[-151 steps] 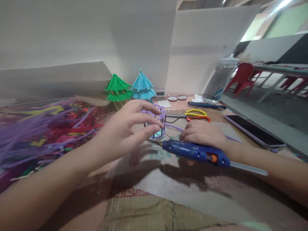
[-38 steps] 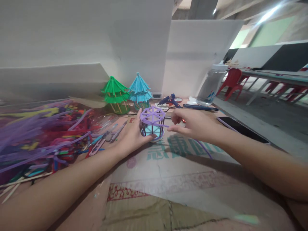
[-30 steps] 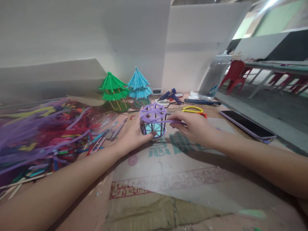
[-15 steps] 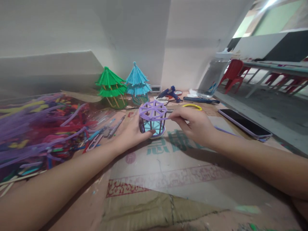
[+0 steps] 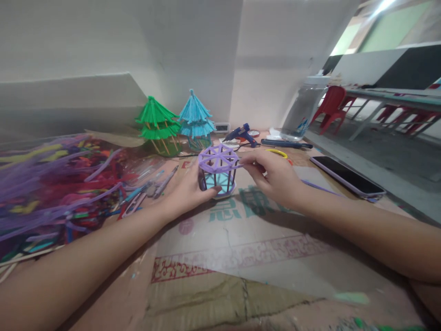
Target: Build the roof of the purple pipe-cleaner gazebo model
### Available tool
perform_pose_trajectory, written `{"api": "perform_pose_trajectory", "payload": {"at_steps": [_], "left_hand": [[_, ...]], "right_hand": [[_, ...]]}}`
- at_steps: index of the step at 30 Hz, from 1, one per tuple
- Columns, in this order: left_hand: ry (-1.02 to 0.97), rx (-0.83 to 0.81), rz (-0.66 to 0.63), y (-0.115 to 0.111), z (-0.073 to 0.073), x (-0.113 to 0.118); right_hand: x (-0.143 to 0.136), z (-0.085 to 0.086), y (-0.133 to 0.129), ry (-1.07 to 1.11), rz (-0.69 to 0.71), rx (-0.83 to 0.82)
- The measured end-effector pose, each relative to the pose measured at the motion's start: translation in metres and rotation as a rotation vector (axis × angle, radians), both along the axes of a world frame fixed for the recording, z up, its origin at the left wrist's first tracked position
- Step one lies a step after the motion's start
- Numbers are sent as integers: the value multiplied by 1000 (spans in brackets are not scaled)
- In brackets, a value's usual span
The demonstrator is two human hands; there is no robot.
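Note:
A small cage-like frame [image 5: 219, 158] stands upright on the cardboard, with a purple spoked top, dark posts and a light blue base. My left hand [image 5: 193, 186] grips it from the left, thumb over the base's front edge. At its right side, my right hand [image 5: 267, 172] pinches the free end of a purple strip [image 5: 240, 166] that runs off the top rim. Behind the frame are a green two-tiered model [image 5: 158, 119] and a blue one [image 5: 196, 115].
Colourful pipe cleaners [image 5: 62, 184] heap up at the left, beside pens [image 5: 167, 181]. A blue glue gun [image 5: 239, 133], a yellow-handled tool [image 5: 277, 152], a clear bottle [image 5: 305, 110] and a phone [image 5: 347, 174] lie or stand behind and right.
My right hand has shifted slightly left, closer to the frame, and the visible stretch of purple strip is shorter. My left hand keeps its hold.

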State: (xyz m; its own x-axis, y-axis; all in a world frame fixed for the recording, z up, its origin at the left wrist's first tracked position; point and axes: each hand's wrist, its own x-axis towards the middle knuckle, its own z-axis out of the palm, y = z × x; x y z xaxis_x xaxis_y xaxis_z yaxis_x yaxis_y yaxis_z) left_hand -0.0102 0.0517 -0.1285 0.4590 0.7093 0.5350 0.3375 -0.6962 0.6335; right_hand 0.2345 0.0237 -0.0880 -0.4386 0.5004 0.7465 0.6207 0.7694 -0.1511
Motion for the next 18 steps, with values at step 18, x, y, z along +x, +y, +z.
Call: {"api": "perform_pose_trajectory", "payload": {"at_steps": [18], "left_hand": [[-10,31,-48,1,-3,-1]], "right_hand": [[3,1,4,104,-24,-151]]}}
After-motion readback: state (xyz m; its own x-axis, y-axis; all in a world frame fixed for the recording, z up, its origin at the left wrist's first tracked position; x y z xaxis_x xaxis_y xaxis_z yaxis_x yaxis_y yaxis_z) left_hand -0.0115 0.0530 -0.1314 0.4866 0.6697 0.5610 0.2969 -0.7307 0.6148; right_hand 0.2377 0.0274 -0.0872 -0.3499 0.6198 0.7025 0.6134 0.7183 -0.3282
